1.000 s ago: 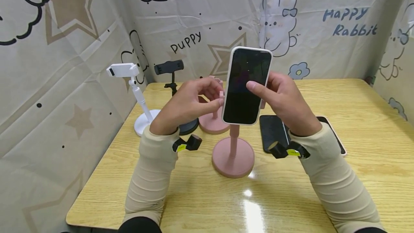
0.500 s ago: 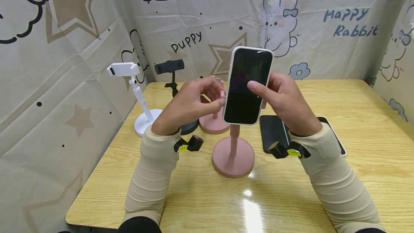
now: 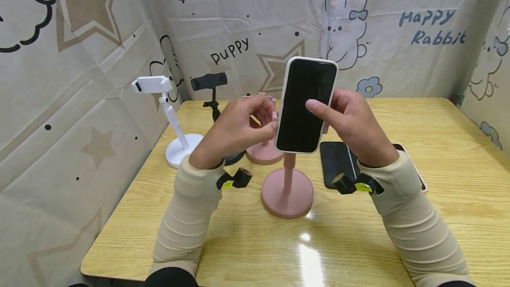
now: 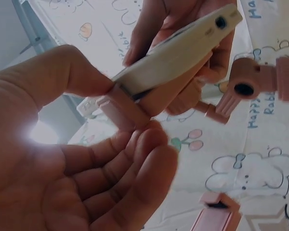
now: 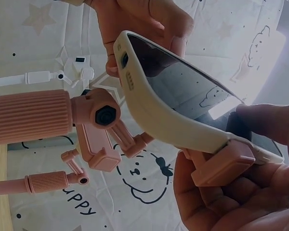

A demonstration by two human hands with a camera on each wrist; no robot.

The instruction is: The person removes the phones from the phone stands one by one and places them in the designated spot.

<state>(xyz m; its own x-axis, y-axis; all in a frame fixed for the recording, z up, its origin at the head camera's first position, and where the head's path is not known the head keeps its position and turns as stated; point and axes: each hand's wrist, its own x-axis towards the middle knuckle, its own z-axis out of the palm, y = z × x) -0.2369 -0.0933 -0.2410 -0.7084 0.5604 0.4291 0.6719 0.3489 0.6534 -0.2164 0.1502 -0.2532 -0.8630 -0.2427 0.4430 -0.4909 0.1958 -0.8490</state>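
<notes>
A smartphone (image 3: 296, 125) in a white case stands upright, tilted slightly, on a pink phone stand (image 3: 287, 198). My right hand (image 3: 358, 123) grips its right edge, thumb flat on the dark screen and fingers behind. In the left wrist view, the stand's clamp jaw (image 4: 123, 108) hooks over one long edge of the phone. My left hand (image 3: 239, 123) pinches that jaw between thumb and fingertips. The right wrist view shows the opposite clamp end (image 5: 224, 163) lying against the case, with right-hand fingers curled beneath it. The head view hides the clamp's back.
A white phone stand (image 3: 183, 149), a black phone stand (image 3: 209, 83) and another pink stand (image 3: 264, 154) stand at the back left. Dark phones (image 3: 336, 163) lie on the wooden table (image 3: 247, 251), partly under the right wrist. Printed cloth (image 3: 279, 12) walls the back and left.
Nearly everything holds still. My left hand has shifted very slightly right, and the phone has edged a few pixels right on its stand.
</notes>
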